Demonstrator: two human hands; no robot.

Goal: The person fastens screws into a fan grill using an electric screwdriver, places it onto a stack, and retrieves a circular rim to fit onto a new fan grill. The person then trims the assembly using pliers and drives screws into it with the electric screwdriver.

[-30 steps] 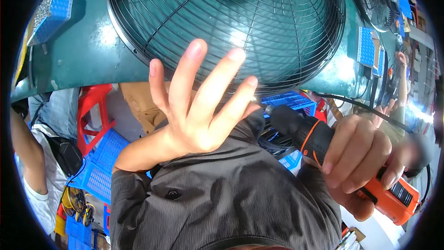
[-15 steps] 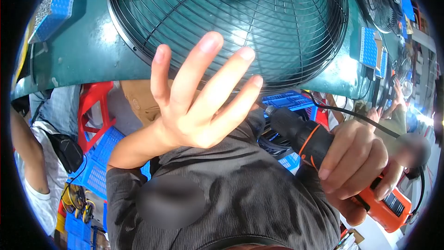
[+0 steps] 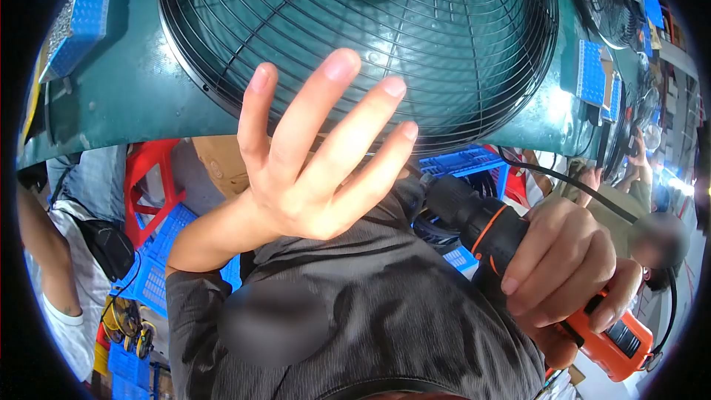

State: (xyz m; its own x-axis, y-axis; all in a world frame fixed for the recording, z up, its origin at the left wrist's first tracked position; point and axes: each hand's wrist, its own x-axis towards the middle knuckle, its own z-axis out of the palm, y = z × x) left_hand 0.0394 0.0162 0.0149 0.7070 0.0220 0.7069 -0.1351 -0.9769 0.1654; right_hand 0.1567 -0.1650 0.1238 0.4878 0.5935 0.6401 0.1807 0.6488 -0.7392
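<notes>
My left hand (image 3: pixel 304 178) is raised palm-up over my lap with its fingers spread, holding nothing. Its fingertips overlap the near rim of a black wire fan guard (image 3: pixel 296 11) in this view. The round guard lies on a green tabletop (image 3: pixel 118 107), with a dark hub part at the top edge. Off to my right, my right hand (image 3: pixel 563 263) is wrapped round an orange and black electric screwdriver (image 3: pixel 481 230), whose tip points up and left toward the table's edge. A black cord trails from the tool's rear end.
Blue boxes stand on the table at left (image 3: pixel 85 22) and right (image 3: pixel 592 74). Below the edge are a red stool (image 3: pixel 141 178), blue crates (image 3: pixel 159 259) and a cardboard box (image 3: pixel 218 163). One person (image 3: pixel 52 252) is at left, another (image 3: pixel 622 192) at right. A cable (image 3: pixel 570 181) crosses at right.
My right hand and the screwdriver have shifted slightly left and down. The fan guard appears a little further left in view. My left hand stays nearly still, fingers spread.
</notes>
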